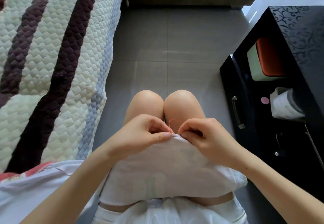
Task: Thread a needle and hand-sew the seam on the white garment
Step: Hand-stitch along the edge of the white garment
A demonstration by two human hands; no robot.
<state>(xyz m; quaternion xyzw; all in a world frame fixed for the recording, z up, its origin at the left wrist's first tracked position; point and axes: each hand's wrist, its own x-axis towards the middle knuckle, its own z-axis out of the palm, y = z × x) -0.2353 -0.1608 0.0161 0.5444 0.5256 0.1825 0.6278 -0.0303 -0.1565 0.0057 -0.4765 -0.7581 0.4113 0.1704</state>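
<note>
Grey tiled floor (175, 48) between striped quilted bed (52, 57) and glossy black cabinet (298, 36), daylit.

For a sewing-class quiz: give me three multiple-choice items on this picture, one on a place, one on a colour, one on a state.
1. Where does the white garment lie? A floor, B the person's legs, C cabinet.
2. The thread is: A red, B blue, C black.
3. The left hand and right hand: A lie flat, B pinch at the garment's edge, C hang idle.
Key: B, it drapes the thighs; A, a reddish loop arcs between the hands; B, fingertips close on the edge.
</note>
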